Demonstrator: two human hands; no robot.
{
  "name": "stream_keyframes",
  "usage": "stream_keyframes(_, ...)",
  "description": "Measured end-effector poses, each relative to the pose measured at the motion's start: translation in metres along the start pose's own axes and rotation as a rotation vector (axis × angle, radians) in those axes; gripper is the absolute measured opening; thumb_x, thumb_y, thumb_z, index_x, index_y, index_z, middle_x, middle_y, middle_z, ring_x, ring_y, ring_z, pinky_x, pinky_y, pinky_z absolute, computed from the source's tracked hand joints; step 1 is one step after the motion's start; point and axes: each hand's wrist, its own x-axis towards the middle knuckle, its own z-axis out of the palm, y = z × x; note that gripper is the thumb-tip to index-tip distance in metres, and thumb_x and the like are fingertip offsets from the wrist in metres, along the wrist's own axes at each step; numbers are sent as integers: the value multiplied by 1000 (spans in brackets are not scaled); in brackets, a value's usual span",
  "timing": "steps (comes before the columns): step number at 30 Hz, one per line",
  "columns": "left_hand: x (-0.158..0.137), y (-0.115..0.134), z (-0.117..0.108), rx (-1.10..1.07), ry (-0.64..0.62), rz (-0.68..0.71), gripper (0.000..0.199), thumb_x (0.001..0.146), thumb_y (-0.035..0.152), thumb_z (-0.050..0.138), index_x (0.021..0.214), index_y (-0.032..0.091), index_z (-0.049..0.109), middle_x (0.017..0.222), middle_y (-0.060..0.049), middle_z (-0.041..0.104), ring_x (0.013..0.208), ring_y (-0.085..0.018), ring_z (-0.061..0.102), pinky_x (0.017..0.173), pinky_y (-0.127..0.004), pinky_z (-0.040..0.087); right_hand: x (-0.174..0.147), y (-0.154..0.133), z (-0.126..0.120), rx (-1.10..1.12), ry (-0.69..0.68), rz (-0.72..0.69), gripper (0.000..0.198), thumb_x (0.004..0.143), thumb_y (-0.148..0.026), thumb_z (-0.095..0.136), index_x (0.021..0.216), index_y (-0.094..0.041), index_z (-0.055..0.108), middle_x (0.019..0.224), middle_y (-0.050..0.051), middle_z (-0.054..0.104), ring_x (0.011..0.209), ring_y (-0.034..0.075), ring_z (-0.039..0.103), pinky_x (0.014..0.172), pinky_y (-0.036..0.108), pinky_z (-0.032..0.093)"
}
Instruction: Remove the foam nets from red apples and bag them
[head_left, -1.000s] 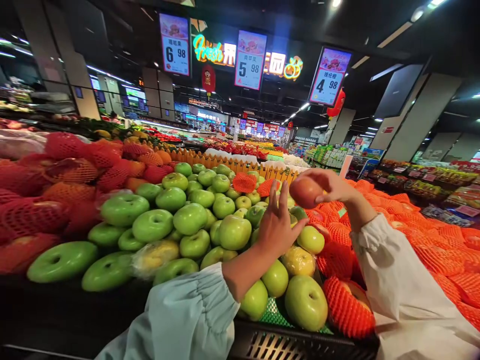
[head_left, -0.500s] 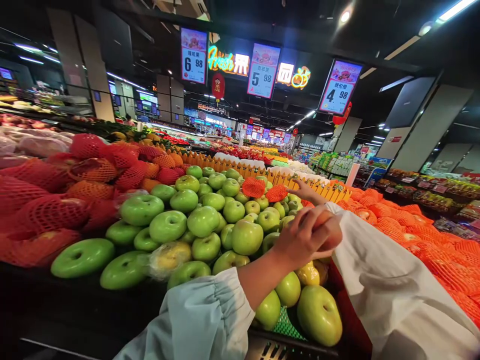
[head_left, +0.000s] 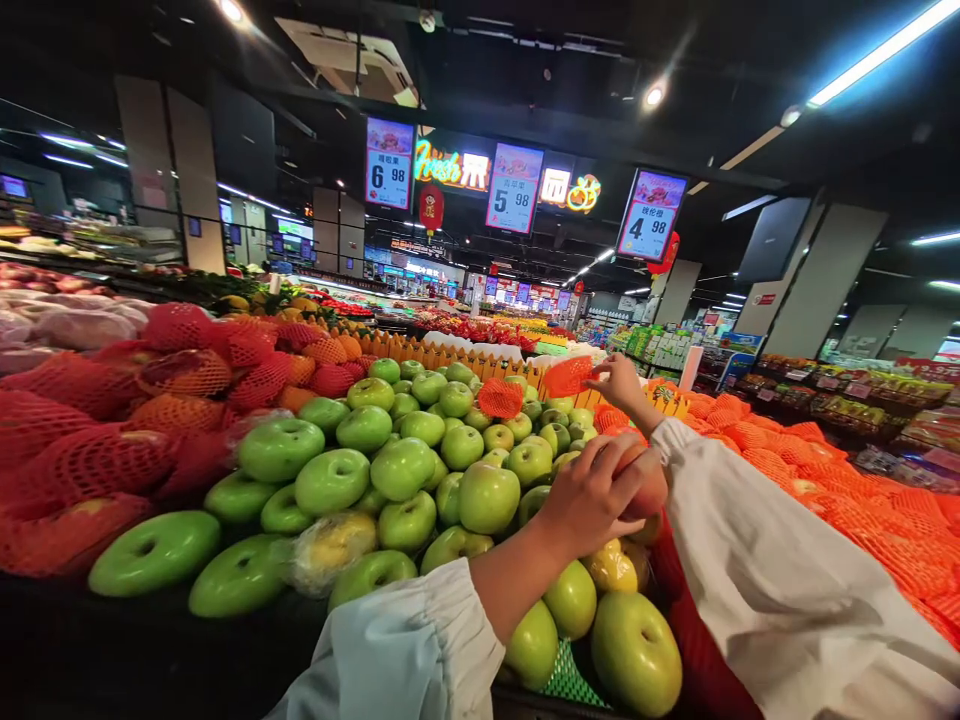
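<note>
My left hand [head_left: 589, 495] is wrapped around a reddish apple [head_left: 643, 488] above the near right part of the green apples; its fingers hide part of the fruit. Farther off, my right hand [head_left: 621, 388] pinches the edge of an orange foam fruit net [head_left: 568, 377], which is held up over the back of the heap. Another orange foam net [head_left: 500, 398] lies on the green apples [head_left: 489, 497] to its left. Below my left hand sits a yellow fruit in clear wrap [head_left: 611, 567].
Red-netted fruit [head_left: 112, 445] is piled on the left, and orange-netted fruit [head_left: 840, 505] on the right. A low yellow picket fence [head_left: 442, 345] edges the back. A film-wrapped yellow fruit [head_left: 335, 552] lies at the front among the apples. Price screens [head_left: 514, 190] hang overhead.
My right hand has taken hold of the orange foam net and lifted it off the heap. My left hand keeps the apple, shifting slightly down and left in view. The view has tilted up a little.
</note>
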Motion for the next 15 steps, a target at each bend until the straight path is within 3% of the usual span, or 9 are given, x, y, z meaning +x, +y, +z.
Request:
stream_keyframes(3,1,1,-3,-43,-25,16,81,75,39,85,144,15,49,143,-10,57,124,-28,56,105,-42,55,-28,6,-45,82,109,-50,32,82,-41,75,98,-13,79,110,13,63,103,24,57,95,37,43)
stream_keyframes(6,2,0,-5,-84,-86,-30,83,74,34,85,146,14,48,145,-11,56,128,-28,55,109,-43,52,-70,16,-67,384,115,-53,52,67,-64,80,81,-15,75,95,9,68,89,21,61,85,35,44)
stream_keyframes(9,2,-1,-6,-126,-136,-114,79,76,30,82,146,15,48,147,-12,53,133,-28,53,114,-42,48,-112,25,-64,620,107,92,64,50,-74,83,73,-15,69,84,8,68,82,19,60,82,33,44)
stream_keyframes(12,1,-2,-4,-162,-136,-149,73,79,31,79,144,15,49,146,-11,55,133,-26,54,115,-40,47,-141,35,-45,863,76,219,64,44,-69,87,68,-16,61,72,5,63,71,15,56,72,30,44)
stream_keyframes(15,-2,-3,-1,-174,-145,-172,70,80,31,78,142,16,49,143,-10,57,131,-25,56,115,-40,46,-152,43,-26,998,101,249,64,34,-61,93,63,-16,57,66,2,58,63,11,50,64,27,40)
